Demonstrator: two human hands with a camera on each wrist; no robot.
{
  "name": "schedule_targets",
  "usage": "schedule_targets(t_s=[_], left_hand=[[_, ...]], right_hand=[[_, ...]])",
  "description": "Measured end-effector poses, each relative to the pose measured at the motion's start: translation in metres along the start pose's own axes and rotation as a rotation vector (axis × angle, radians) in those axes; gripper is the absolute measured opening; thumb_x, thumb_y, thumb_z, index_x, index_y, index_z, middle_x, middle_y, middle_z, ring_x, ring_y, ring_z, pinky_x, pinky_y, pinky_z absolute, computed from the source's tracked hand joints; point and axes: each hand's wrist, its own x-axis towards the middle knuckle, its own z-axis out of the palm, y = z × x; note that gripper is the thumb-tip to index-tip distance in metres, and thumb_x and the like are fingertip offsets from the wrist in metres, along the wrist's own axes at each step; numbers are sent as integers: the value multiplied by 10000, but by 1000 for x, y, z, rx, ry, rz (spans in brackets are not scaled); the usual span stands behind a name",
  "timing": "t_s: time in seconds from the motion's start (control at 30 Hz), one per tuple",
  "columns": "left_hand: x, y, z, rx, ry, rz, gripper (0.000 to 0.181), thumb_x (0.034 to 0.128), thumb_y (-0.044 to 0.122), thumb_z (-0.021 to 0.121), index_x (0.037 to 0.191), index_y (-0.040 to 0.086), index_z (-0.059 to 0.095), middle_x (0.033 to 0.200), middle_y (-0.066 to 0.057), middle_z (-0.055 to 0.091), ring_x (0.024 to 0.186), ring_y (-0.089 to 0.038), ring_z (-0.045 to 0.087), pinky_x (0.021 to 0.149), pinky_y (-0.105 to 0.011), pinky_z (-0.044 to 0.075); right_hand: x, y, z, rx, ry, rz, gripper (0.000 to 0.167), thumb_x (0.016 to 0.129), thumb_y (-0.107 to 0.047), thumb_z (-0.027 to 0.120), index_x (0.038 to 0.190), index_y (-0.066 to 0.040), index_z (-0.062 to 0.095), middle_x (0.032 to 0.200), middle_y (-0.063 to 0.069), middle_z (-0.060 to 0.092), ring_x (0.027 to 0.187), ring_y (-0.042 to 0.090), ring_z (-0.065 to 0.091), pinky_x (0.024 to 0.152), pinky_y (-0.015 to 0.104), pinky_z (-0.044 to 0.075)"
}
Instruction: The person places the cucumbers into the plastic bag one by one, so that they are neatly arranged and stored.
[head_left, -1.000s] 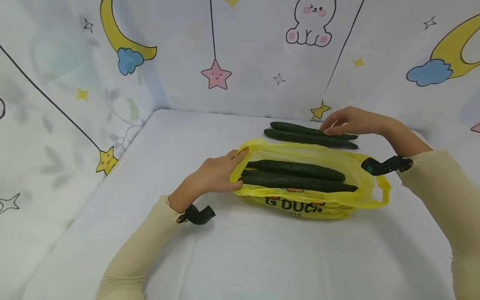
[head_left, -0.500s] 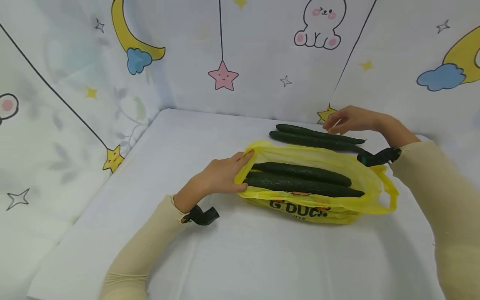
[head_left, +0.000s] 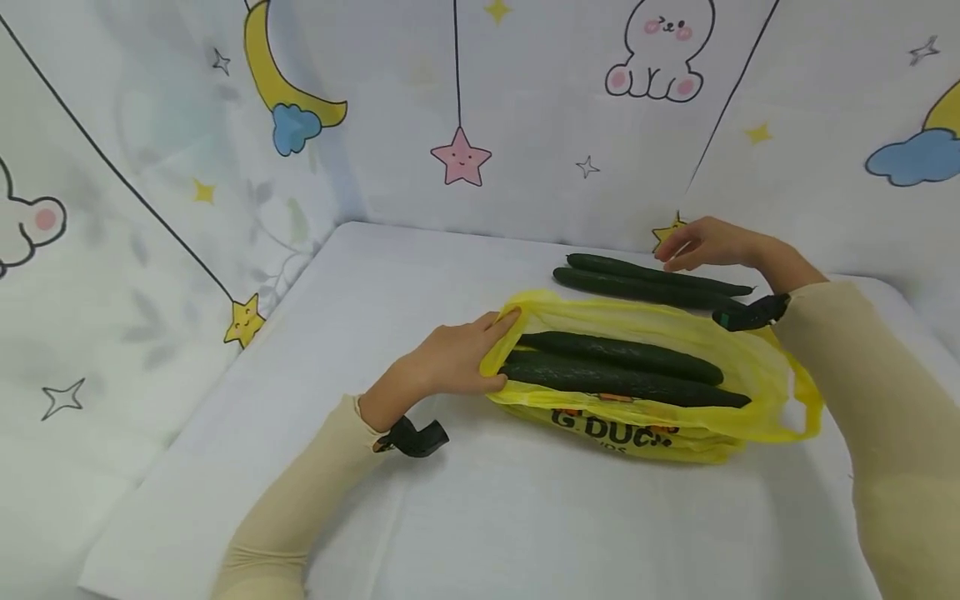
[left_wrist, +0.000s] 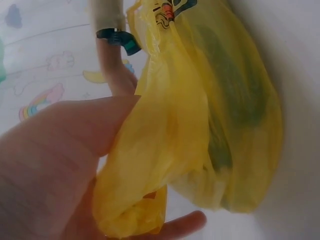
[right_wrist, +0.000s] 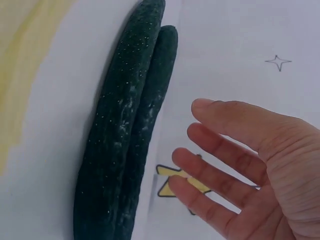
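Observation:
A yellow plastic bag (head_left: 675, 454) lies on the white table with its mouth spread; inside, two dark green cucumbers (head_left: 622, 354) show side by side. The left hand (head_left: 450, 358) holds the bag's left rim, with thumb and fingers around the film; in the left wrist view that hand (left_wrist: 55, 155) has bunched yellow film (left_wrist: 155, 135) between its fingers. Behind the bag, two more cucumbers (head_left: 637, 287) lie against each other. Over their far side hovers the right hand (head_left: 712, 243), fingers slightly bent; the right wrist view shows this hand (right_wrist: 250, 165) apart from the cucumbers (right_wrist: 112, 130), holding nothing.
The white table (head_left: 450, 517) reaches back to a printed cloth wall (head_left: 525, 92) with stars, moons and a bear. Another patterned cloth wall (head_left: 112, 333) stands on the left. The bag's looped handle (head_left: 810, 408) sticks out at the right, near the right sleeve (head_left: 885, 417).
The head view has shifted, so the scene sits further right. The right hand has lifted slightly off the rear cucumbers. The left hand still holds the bag's rim.

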Motion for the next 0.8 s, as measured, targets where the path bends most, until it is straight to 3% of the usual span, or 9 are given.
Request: schedule_targets(t_s=[0.2,0.5,0.8], left_hand=[[2,2,3,21,-6,-1,856,899,387,622,1575,122,169,1533,-144,356,844,-191,646,475,-252,389],[3,4,3,12,-14,-2,856,896,385,623,1576,127,170,1532,-149,358,986,-228,653,495,-251,410],[0,1,2,12,3,-13,844,896,379,621,1573,129,185,1524,-147,371,857,-193,640,470,-244,387]], right_hand=[[10,19,10,50,24,18,363,942,-195,653,1225,28,617,1260,226,593,1154,351,567,863,357,503],[20,38,24,45,-23,10,452,983,-181,581,1310,120,505,1322,331,501,1214,486,479,950,593,417],[37,47,31,-72,-73,3,447,1001,-184,542,1292,152,496,1284,384,499,1187,519,480,942,588,418]])
